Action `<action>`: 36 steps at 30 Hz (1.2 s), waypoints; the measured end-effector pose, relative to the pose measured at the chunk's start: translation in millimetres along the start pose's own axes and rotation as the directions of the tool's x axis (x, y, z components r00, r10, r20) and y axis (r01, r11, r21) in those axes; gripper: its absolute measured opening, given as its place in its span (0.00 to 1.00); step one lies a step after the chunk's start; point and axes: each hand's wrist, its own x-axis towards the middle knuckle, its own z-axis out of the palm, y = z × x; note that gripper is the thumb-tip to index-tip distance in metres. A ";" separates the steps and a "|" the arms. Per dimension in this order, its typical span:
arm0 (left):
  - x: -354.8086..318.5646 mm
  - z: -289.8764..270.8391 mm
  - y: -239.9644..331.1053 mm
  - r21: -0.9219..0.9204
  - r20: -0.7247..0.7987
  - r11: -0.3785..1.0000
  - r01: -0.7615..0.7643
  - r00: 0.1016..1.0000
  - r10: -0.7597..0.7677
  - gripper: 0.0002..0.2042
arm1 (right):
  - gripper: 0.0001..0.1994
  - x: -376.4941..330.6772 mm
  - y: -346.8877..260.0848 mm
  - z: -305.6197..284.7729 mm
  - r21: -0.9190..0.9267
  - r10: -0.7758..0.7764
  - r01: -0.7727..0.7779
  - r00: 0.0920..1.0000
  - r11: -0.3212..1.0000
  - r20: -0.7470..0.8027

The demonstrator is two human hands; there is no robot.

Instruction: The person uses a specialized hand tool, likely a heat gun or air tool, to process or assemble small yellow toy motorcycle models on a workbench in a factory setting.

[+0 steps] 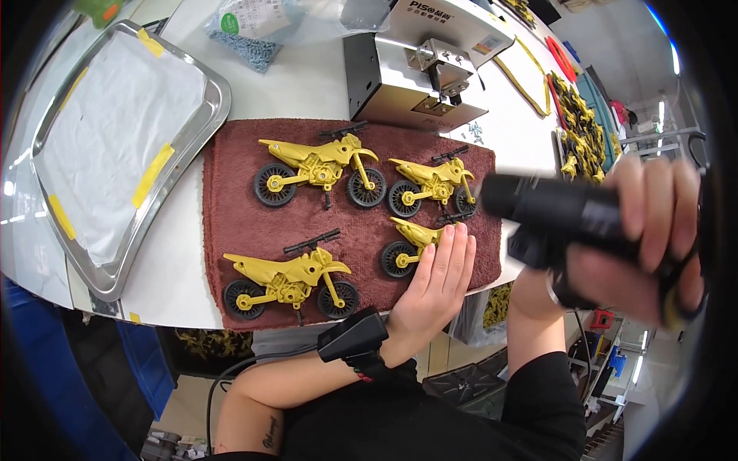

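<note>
On a brown towel (354, 253) lie several yellow toy motorcycles with black wheels and handlebars. My left hand (437, 280) rests flat, fingers outstretched, over the near right toy motorcycle (411, 232) and hides its front half. Raised at the right, my right hand (661, 223) is wrapped round a black electric screwdriver (561, 207), blurred by motion, its nose toward the towel. Just behind my left hand is another toy motorcycle (434, 183). A third toy motorcycle (315, 167) lies at the far left of the towel, and one more toy motorcycle (290, 278) near its front left.
A metal screw feeder (419, 69) stands behind the towel, with loose screws (474, 132) beside it. A paper-lined metal tray (219, 100) sits at the left. A clear bag of small bluish screws (254, 52) lies at the back. Piled yellow parts (580, 127) are at the right.
</note>
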 end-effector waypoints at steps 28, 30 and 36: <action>-0.5 0.9 -1.6 -0.052 -0.098 0.998 -0.018 0.995 0.013 0.15 | 0.15 -18.3 28.4 8.8 -0.112 0.376 -0.362 0.913 0.926 0.159; 0.0 -0.4 -0.1 -0.084 -0.103 0.996 -0.021 0.995 0.012 0.16 | 0.15 -21.7 34.6 5.6 -0.103 0.365 -0.352 0.917 0.930 0.160; 1.2 -0.8 -1.2 -0.112 -0.092 0.994 -0.010 0.996 -0.001 0.17 | 0.16 -31.2 45.4 8.3 -0.071 0.370 -0.365 0.927 0.928 0.067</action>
